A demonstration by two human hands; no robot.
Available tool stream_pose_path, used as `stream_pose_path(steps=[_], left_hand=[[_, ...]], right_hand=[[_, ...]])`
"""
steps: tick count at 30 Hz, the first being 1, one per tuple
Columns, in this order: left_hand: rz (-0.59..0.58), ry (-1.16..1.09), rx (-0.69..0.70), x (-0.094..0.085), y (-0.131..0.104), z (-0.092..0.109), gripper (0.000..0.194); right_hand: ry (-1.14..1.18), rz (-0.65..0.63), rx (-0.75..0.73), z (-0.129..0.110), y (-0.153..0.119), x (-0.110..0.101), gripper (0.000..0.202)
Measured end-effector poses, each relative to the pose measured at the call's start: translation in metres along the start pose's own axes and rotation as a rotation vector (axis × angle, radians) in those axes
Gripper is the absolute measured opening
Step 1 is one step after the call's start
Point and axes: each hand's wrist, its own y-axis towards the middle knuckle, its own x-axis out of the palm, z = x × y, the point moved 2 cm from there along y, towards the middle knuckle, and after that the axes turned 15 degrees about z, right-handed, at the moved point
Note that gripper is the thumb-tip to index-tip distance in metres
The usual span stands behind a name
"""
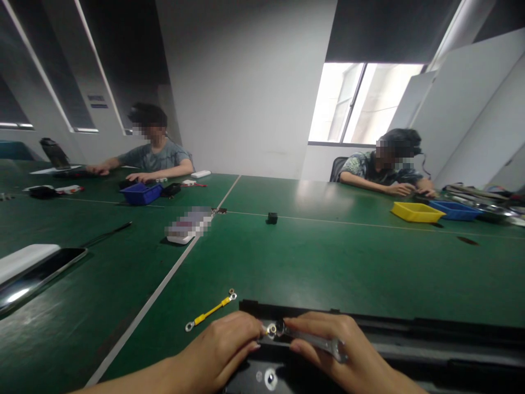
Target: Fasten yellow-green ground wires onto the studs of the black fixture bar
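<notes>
In the head view a black metal housing [250, 378] lies along the front edge, with my hands over its left end. My right hand [348, 342] is closed on a silver wrench [326, 343], whose open jaw points right. The wrench's other end lies by a small ring-shaped metal piece with a brass-coloured centre [271, 330]. From the left, my left hand [229, 340] pinches at that piece with thumb and fingers; what it grips is mostly hidden. A yellow lead with ring terminals [211, 311] lies on the table just beyond my left hand, a small nut [232, 291] at its far end.
The green table [348, 262] holds a small black block [272, 218], a white device [186, 227] and a phone [45, 273]. Across it sit two people, near a dark blue bin [141, 194], a yellow bin [417, 213] and a blue bin [457, 210].
</notes>
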Motion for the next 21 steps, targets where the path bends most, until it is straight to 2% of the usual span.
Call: stream_pose_path(steps=[14, 21], left_hand=[[-0.017, -0.009, -0.016, 0.001, -0.002, 0.000, 0.023], [-0.021, -0.016, -0.015, 0.000, -0.002, -0.001, 0.024]], right_hand=[[0.011, 0.009, 0.001, 0.006, -0.001, 0.004, 0.028], [0.032, 0.044, 0.169, 0.010, -0.001, 0.003, 0.032]])
